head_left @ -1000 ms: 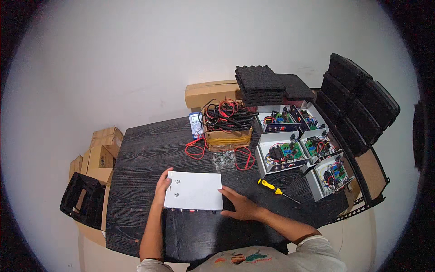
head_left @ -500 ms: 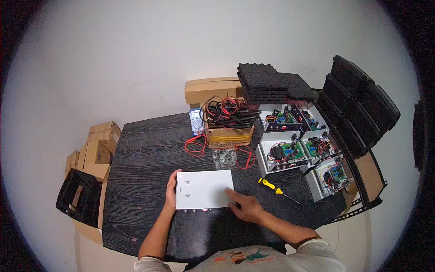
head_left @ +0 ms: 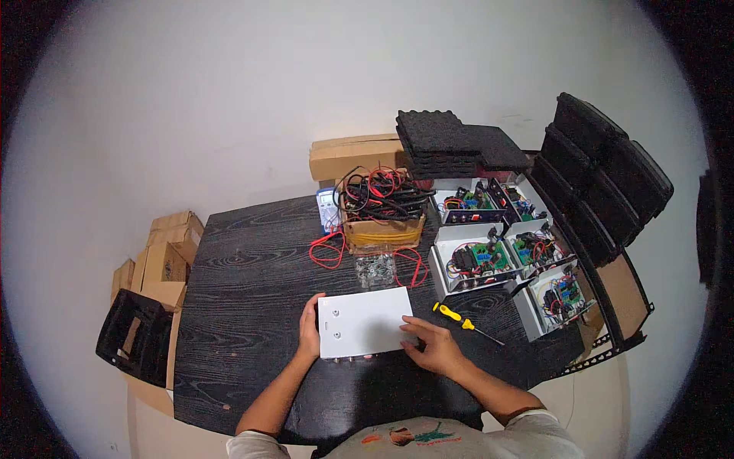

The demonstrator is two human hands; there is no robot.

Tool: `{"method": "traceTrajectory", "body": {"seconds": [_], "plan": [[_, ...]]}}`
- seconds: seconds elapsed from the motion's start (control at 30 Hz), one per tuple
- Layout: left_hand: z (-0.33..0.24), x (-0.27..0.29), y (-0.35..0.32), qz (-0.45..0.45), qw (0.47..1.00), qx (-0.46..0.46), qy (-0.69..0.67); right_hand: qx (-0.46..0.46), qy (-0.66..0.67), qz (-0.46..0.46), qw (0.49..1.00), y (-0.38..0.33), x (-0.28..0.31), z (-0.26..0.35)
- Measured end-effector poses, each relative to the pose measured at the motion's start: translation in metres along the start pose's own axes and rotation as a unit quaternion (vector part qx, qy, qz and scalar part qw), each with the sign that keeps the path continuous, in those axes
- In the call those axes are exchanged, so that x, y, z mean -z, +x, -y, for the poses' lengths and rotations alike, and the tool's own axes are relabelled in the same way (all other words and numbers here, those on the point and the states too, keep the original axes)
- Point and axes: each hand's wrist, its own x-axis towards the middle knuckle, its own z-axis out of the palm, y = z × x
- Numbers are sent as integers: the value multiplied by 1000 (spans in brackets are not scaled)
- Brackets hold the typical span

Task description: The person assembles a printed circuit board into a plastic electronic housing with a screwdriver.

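A white box-shaped case [head_left: 365, 315] is held over the near part of the black wood-grain table [head_left: 245, 306], its flat face up. Two small round fittings show on that face, and small connectors line its near edge. My left hand [head_left: 309, 330] grips its left edge, with some fingers hidden underneath. At the right edge, my right hand [head_left: 434, 346] has its fingers apart, the fingertips at or just touching the case. To the right of that hand lies a yellow-handled screwdriver [head_left: 451, 312].
Several open white cases with circuit boards [head_left: 478, 260] stand at the right. Behind are a carton of cables [head_left: 386, 233], a multimeter [head_left: 329, 208], a clear bag of small parts [head_left: 375, 271] and black foam sheets [head_left: 436, 141]. Black cases [head_left: 604, 176] are stacked far right; cartons [head_left: 164, 264] sit left.
The white case has moved to the right and tilted a little, with my left hand still on its edge. My right hand has shifted right with it, its fingers now more spread.
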Motion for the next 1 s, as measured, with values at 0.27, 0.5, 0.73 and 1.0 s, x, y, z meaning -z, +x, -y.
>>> {"method": "traceTrajectory", "body": {"seconds": [0.27,0.5,0.73,1.0], "plan": [[-50,10,-13,82,986,-22,144,201,-227,42,952,54,-19,13],[-91,26,-24,250,883,-111,381,246,-212,90,941,110,-64,32],[-79,25,-22,231,872,-118,415,250,-208,142,935,144,-77,42],[-77,24,-21,229,876,-110,410,277,-226,152,922,157,-79,44]]}}
